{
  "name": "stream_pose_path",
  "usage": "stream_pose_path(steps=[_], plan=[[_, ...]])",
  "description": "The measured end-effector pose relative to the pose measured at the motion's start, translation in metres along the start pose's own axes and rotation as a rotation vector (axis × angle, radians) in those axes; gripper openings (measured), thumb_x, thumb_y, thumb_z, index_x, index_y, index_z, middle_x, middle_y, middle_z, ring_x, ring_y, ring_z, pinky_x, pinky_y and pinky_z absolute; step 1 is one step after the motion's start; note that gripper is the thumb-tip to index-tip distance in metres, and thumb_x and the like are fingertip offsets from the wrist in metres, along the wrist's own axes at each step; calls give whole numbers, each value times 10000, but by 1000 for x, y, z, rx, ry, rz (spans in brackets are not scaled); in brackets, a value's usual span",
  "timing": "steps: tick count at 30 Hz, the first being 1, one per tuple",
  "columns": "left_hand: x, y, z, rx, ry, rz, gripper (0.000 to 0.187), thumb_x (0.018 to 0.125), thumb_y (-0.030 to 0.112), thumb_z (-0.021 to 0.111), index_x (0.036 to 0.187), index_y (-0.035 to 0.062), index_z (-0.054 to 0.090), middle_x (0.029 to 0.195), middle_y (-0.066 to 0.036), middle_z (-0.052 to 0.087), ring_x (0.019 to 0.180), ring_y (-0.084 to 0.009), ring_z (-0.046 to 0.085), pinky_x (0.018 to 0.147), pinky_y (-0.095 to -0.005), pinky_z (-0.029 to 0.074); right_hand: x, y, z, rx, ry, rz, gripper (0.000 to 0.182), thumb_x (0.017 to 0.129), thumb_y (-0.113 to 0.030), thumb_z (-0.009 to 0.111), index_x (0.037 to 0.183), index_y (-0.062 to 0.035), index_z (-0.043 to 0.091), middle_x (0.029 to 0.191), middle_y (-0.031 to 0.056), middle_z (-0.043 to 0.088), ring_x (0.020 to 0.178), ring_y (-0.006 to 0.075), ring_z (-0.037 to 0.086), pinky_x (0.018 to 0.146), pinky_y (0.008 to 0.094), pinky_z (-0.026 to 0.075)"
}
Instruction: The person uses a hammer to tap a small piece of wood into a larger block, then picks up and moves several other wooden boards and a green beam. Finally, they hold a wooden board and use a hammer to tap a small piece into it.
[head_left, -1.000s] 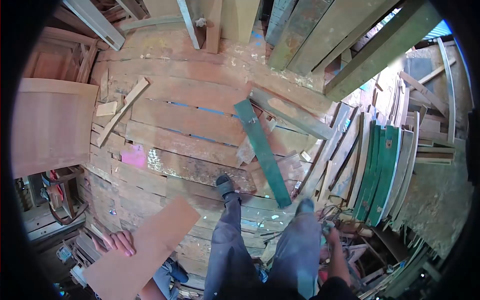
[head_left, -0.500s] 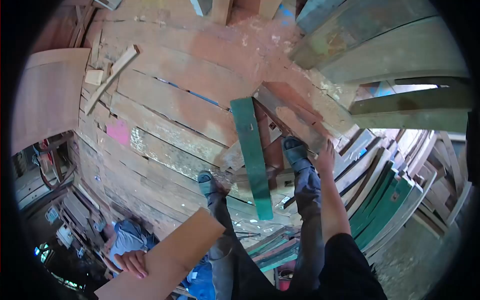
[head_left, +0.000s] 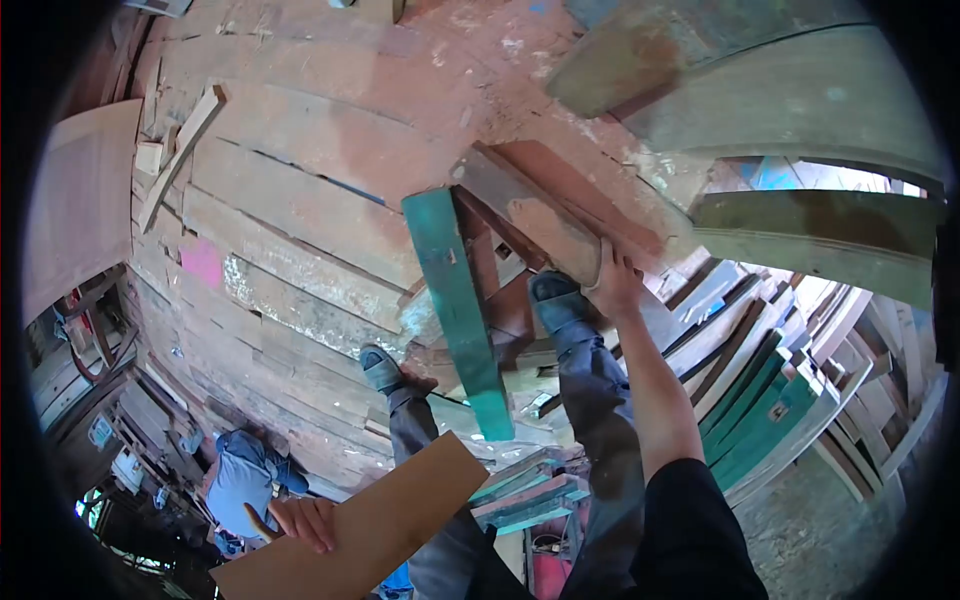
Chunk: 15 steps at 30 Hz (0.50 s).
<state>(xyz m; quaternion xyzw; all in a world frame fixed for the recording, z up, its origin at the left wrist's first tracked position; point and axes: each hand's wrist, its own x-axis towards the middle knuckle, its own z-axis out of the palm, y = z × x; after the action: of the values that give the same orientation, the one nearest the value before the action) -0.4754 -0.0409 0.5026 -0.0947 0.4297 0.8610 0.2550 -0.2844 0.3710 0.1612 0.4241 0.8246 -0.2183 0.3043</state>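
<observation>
My left hand (head_left: 305,522) is closed on the edge of a smooth light-brown board (head_left: 400,515), held slanting at the lower left, close to my body. My right hand (head_left: 613,285) reaches down past my right foot, its fingers wrapped over the near end of a worn brown plank (head_left: 540,215). A green painted plank (head_left: 458,310) lies beside it, and their far ends nearly meet. Between them are more pieces of wood, partly covered. The underside of my right hand is hidden.
Sandalled feet (head_left: 382,368) stand on the uneven plank floor (head_left: 290,220). Stacked boards (head_left: 760,400) rise at the right, with big panels (head_left: 780,100) above them. A loose stick (head_left: 185,155) lies at the upper left. Another person (head_left: 240,485) bends at the lower left.
My right hand has moved forward and closed on the brown plank's near end. The light-brown board in my left hand has shifted slightly right and down. The whole view has shifted too.
</observation>
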Motion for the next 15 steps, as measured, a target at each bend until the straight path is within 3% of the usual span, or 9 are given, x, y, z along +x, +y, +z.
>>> stream_pose_path(steps=[2, 7, 10, 13, 15], plan=[[4, -1, -1, -24, -90, -1, 576, 1055, 517, 262, 732, 85, 461, 521, -164, 603, 389, -220, 541, 483, -292, 424, 7, 4, -20, -17, -74, 3, 1015, 670, -301, 856, 1510, -152, 306, 1420, 132, 489, 1307, 364, 489, 1041, 557, 410], [8, 1, -3, -27, -180, -101, 651, 1020, 614, 268, 768, 55, 487, 560, -188, 631, 421, -227, 570, 502, -306, 420, 31, 18, -54, -81, 19, -79, 987, 670, -319, 855, 1503, -183, 343, 1441, 97, 481, 1298, 335, 507, 1043, 576, 411], [9, -6, 12, 62, -81, -117, 673, 1001, 656, 273, 754, 63, 476, 520, -173, 589, 417, -224, 546, 511, -326, 412, 54, 24, -70, -104, 47, -87, 979, 671, -314, 852, 1505, -200, 352, 1475, 75, 461, 1321, 321, 489, 1053, 585, 403], [5, -18, 41, 53, 257, -119, 698, 975, 702, 284, 744, 71, 470, 452, -135, 500, 382, -224, 476, 508, -348, 396, 59, 17, -100, -99, 103, -99, 991, 666, -299, 851, 1512, -207, 344, 1504, 67, 437, 1344, 314, 466, 1059, 596, 394], [5, -21, 33, 106, 223, -148, 678, 985, 684, 285, 741, 79, 465, 451, -111, 460, 373, -223, 430, 508, -346, 391, 72, 23, -99, -83, 227, -148, 1021, 643, -276, 857, 1519, -207, 338, 1488, 74, 453, 1343, 336, 455, 1078, 560, 399]])
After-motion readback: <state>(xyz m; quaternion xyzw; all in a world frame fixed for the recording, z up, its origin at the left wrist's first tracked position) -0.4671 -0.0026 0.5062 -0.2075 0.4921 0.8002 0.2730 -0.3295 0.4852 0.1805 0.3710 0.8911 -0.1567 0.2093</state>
